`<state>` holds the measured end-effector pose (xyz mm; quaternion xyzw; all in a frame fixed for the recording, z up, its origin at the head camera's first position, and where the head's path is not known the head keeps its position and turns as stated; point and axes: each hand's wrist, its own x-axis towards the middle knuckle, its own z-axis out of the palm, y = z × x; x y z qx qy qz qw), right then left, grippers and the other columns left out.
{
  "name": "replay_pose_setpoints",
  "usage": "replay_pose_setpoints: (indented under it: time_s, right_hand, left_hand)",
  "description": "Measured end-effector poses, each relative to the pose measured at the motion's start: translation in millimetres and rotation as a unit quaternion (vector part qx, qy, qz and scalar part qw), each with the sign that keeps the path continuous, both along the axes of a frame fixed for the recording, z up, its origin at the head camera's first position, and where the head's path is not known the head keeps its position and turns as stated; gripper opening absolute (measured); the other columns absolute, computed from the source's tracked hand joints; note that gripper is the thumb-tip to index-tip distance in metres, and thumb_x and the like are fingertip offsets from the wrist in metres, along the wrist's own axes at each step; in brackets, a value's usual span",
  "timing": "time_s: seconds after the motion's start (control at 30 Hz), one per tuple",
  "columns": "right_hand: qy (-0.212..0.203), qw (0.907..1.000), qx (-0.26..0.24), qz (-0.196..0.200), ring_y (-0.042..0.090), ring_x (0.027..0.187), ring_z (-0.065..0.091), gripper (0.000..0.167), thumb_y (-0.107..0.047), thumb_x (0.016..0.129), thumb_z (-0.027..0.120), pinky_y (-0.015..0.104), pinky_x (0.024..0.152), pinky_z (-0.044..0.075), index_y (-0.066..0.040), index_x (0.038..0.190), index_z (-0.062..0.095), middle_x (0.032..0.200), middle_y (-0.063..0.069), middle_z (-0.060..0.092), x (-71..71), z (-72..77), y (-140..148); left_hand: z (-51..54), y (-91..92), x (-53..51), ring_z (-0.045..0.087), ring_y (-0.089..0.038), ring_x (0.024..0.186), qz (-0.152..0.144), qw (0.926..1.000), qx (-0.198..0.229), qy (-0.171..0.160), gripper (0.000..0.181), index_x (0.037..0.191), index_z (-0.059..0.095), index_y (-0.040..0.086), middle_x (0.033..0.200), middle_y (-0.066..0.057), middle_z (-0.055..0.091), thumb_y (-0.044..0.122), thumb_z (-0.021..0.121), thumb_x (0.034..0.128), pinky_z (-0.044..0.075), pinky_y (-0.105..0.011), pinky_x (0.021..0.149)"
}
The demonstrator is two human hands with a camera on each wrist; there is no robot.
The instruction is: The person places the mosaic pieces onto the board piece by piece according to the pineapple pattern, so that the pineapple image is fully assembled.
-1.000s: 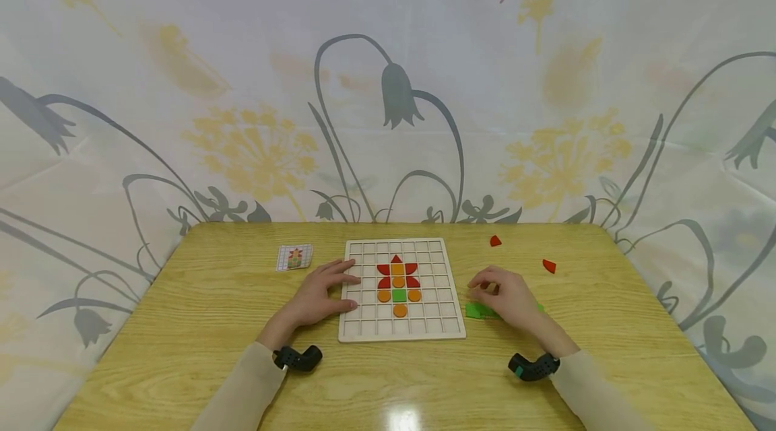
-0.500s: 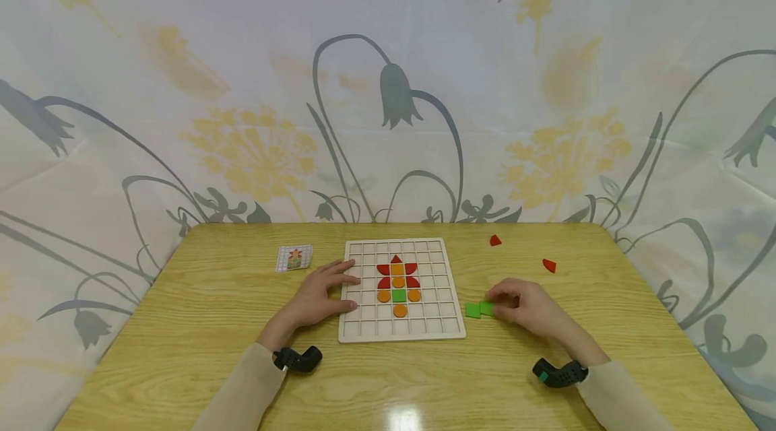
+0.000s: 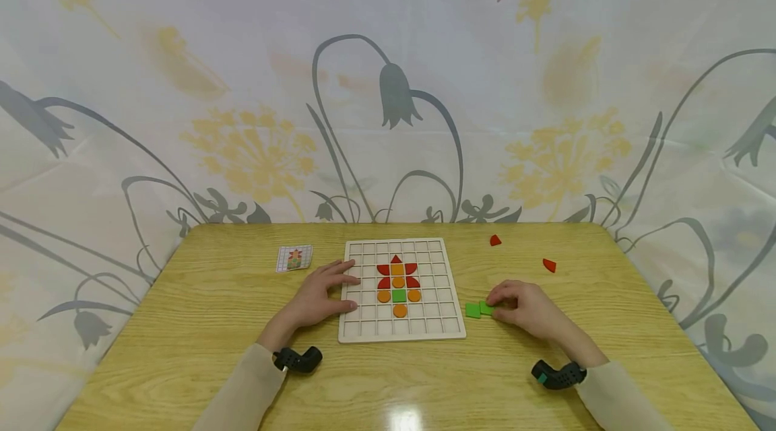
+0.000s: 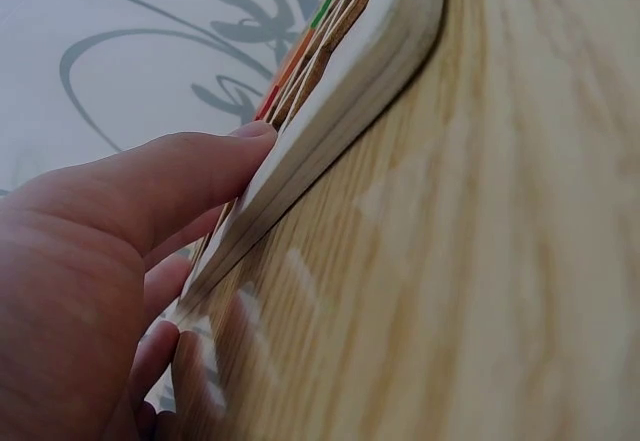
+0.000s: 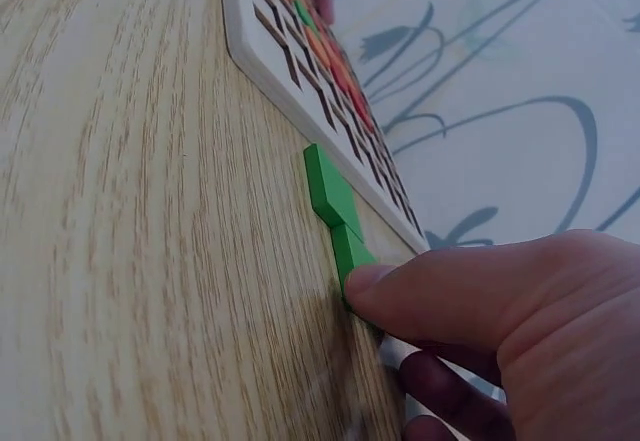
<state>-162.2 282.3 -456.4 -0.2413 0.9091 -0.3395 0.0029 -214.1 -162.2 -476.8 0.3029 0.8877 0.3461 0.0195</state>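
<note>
A pale gridded board (image 3: 371, 335) lies on the table, bearing red, orange and green pieces around its middle columns. My left hand (image 3: 319, 296) rests on its left edge with fingers spread; the left wrist view shows the thumb (image 4: 262, 131) against the rim. Just right of the board, two green square tiles lie with their edges meeting, one nearer the board (image 3: 473, 310) and one farther right (image 3: 486, 308). My right hand (image 3: 531, 312) pinches the farther tile, its thumb (image 5: 372, 283) at that tile's end in the right wrist view. The palm side is partly hidden.
A small patterned card (image 3: 294, 258) lies behind my left hand. Two red pieces lie at the back right, one farther back (image 3: 495, 240) and one nearer the right (image 3: 548, 265). A flowered curtain (image 3: 388, 114) hangs behind the table.
My right hand has moved right and slightly toward me, uncovering the green tiles' left part, and has come to grip the farther one. My left hand and the board have stayed put.
</note>
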Motion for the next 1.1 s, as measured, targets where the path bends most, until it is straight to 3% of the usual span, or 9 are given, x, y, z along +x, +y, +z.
replay_pose_setpoints:
  time_s: [0.3, 0.6, 1.1]
  right_hand:
    - [-0.005, 0.9998, 0.004, -0.018, 0.016, 0.089, 0.060, 0.020, -0.006, 0.083, 0.080, 0.028, 0.073, 0.050, -0.011, 0.102, 0.074, 0.102, -0.001, 0.068, 3.6, 2.9, -2.7]
    - [0.021, 0.9979, -0.007, -0.061, 0.012, 0.082, 0.058, 0.025, -0.001, 0.080, 0.077, 0.028, 0.071, 0.052, -0.011, 0.103, 0.074, 0.096, -0.005, 0.064, 1.0, 0.1, -5.2]
    - [0.030, 0.9984, -0.047, 0.008, 0.014, 0.082, 0.059, 0.022, 0.001, 0.083, 0.076, 0.028, 0.070, 0.054, -0.006, 0.104, 0.075, 0.097, 0.001, 0.063, -9.1, 0.8, -50.1]
  left_hand:
    - [0.9, 0.8, 0.1, 0.028, -0.038, 0.145, -0.001, 1.0000, -0.002, 0.001, 0.042, 0.125, 0.070, 0.014, 0.155, -0.008, 0.041, 0.033, 0.075, 0.0888, 0.022, -0.065, 0.112]
    - [0.0, 0.3, 0.0, 0.028, -0.039, 0.145, 0.003, 1.0000, -0.006, 0.002, 0.042, 0.125, 0.070, 0.013, 0.155, -0.008, 0.041, 0.033, 0.076, 0.0888, 0.022, -0.065, 0.112]
    - [1.6, 0.3, 1.2, 0.028, -0.039, 0.145, 0.001, 1.0000, -0.004, 0.002, 0.042, 0.125, 0.070, 0.013, 0.155, -0.009, 0.042, 0.033, 0.075, 0.0889, 0.022, -0.065, 0.111]
